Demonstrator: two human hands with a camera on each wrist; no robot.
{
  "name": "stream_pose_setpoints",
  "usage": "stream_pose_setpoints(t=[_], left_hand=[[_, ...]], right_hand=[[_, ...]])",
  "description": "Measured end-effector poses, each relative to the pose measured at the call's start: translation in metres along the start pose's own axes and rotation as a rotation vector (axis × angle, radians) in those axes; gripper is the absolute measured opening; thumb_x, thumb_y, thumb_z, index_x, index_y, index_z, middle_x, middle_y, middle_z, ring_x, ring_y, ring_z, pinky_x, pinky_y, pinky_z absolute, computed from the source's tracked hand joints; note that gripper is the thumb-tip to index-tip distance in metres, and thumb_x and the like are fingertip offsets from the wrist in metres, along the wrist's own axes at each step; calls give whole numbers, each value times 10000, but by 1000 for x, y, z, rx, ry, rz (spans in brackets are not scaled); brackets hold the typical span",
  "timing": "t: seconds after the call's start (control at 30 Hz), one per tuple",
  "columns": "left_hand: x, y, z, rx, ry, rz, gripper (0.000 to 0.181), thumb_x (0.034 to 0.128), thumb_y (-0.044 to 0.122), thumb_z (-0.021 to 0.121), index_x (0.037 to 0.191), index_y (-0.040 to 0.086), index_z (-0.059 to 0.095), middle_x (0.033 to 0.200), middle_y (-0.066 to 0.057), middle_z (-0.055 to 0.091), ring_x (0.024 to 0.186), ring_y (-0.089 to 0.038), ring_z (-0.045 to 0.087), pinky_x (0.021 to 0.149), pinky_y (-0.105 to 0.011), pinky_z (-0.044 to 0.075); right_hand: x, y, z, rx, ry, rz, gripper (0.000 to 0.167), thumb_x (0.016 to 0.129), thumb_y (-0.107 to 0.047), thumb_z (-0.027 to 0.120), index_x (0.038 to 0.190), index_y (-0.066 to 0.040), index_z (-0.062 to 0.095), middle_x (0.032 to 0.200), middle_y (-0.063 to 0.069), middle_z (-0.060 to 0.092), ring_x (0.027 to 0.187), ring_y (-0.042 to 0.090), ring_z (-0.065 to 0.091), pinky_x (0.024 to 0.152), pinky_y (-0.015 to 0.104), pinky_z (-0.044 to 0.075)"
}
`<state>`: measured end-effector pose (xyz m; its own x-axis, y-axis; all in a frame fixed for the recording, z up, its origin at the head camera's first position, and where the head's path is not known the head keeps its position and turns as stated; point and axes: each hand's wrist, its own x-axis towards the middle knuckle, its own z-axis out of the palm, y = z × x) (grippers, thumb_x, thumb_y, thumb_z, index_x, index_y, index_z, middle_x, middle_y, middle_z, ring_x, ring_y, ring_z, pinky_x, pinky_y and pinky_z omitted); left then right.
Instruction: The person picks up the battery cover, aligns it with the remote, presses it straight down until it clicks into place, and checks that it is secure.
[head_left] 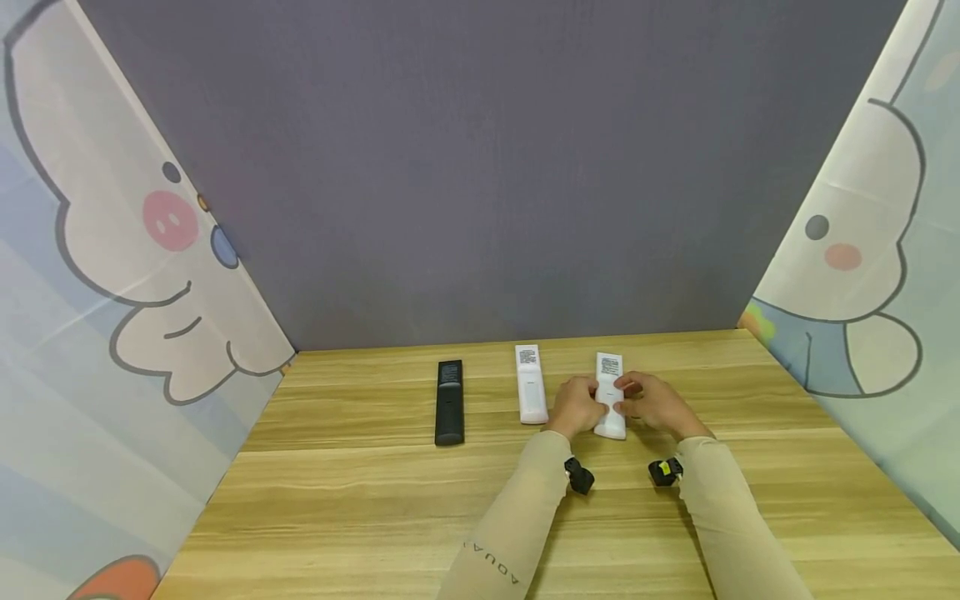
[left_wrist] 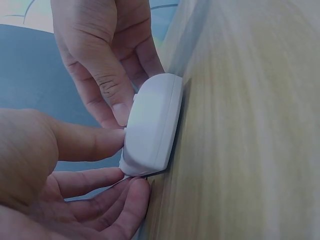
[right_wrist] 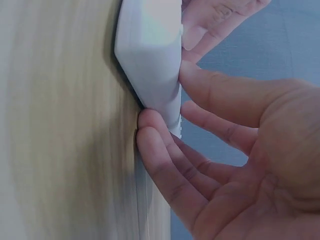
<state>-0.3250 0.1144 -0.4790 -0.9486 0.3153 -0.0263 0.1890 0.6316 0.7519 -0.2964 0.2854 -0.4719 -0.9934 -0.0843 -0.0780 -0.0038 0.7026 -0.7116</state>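
Observation:
A white remote control [head_left: 611, 367] lies on the wooden table, with a printed label at its far end. My left hand [head_left: 576, 406] grips its left edge, thumb on the upper face and fingers along the side. On the opposite edge, my right hand [head_left: 658, 406] holds the same remote, its thumb also on top. The left wrist view shows the rounded near end of the remote [left_wrist: 152, 125] between both hands, low against the tabletop. From the right wrist, fingertips [right_wrist: 152, 140] can be seen at the side of the remote [right_wrist: 150, 75], touching the wood.
Left of my hands lies a second white remote [head_left: 532, 392], close to my left hand. Farther left is a black remote [head_left: 450, 408]. A dark grey panel [head_left: 450, 183] rises behind the table [head_left: 360, 500], and cartoon-printed curtains [head_left: 112, 333] flank it.

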Motion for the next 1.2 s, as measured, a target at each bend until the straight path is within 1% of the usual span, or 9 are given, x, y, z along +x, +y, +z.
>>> stream_pose_setpoints(t=[0.17,0.4,0.6,0.73,0.83,0.93,1.0,1.13,1.2], left_hand=[[1,-1,0,9,-12,5,89,886,108,746,971,99,722,798,5,613,719,-139,527,611,-274,431],[6,-2,2,26,-5,18,322,895,130,742,1214,96,728,964,4,711,871,-116,616,750,-261,513],[5,-5,5,56,2,18,292,919,152,721,1209,114,727,1043,10,733,918,-108,640,776,-261,520],[3,-5,5,69,3,16,335,924,184,719,1254,125,708,1164,-5,735,1036,-139,666,856,-283,541],[-1,-5,4,99,-37,18,466,934,261,724,1371,120,643,1337,-31,682,1223,-179,632,995,-313,528],[-7,-4,0,118,-96,39,610,940,337,730,1477,113,545,1474,-51,593,1369,-214,547,1103,-347,477],[-13,-3,-5,119,-123,65,645,949,348,726,1507,111,506,1509,-43,563,1403,-213,518,1132,-353,455],[-28,-7,-23,153,-132,112,610,963,325,714,1506,139,511,1459,-25,607,1326,-204,584,1076,-371,500],[-37,-13,-36,189,-135,137,557,974,318,699,1479,140,546,1420,-26,638,1274,-210,619,1034,-376,525]], right_hand=[[2,1,0,-30,6,-19,387,945,-126,724,1287,22,620,1256,314,624,1076,399,630,851,475,543],[5,-1,0,-59,7,-32,381,941,-96,701,1282,50,617,1249,314,636,1067,384,645,871,495,540],[5,-1,3,-48,-14,-23,396,953,-95,676,1306,64,591,1260,330,616,1042,361,655,876,491,556],[7,-3,4,-69,-18,-23,420,964,-129,661,1325,68,575,1282,343,609,1079,404,650,913,545,542],[8,-8,4,-96,-19,-10,452,977,-172,646,1341,81,559,1292,344,611,1116,436,638,932,577,524],[9,-13,4,-137,-16,1,484,990,-193,636,1355,110,538,1280,357,614,1122,462,635,930,592,517],[7,-16,3,-174,-4,-4,491,992,-189,637,1358,120,530,1265,375,611,1120,483,631,922,606,517],[2,-20,2,-227,44,-61,471,993,-187,645,1369,79,549,1271,378,576,1130,518,609,920,641,504],[0,-20,1,-240,70,-113,455,989,-185,654,1365,56,567,1258,360,564,1069,482,630,879,608,527]])
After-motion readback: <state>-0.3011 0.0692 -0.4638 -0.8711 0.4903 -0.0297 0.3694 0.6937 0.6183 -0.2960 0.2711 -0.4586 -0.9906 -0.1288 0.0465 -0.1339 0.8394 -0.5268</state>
